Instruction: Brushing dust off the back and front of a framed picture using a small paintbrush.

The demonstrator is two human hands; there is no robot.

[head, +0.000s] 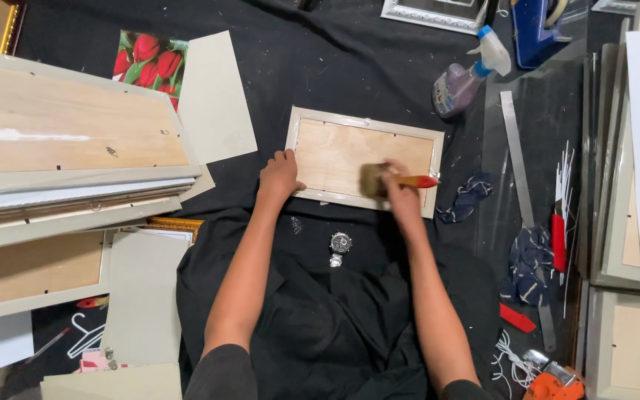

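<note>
The small rectangular picture frame with pale grey moulding and plywood backing (364, 159) is lying face down on the black cloth (320, 67), centre of the scene. The left hand (279, 175) is pressing flat on its near-left corner, fingers curled over the edge — steadying it. The right hand (401, 189) is gripping a wide brush with an orange-red handle (394, 180), bristles touching the backing's right half. Judged step: brushing the back board. Next stroke calls for a steady frame and even sweeps leftward.

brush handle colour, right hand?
Orange-red handle on the brush in the right hand, with pale tan bristles. The head view shows it best.
</note>
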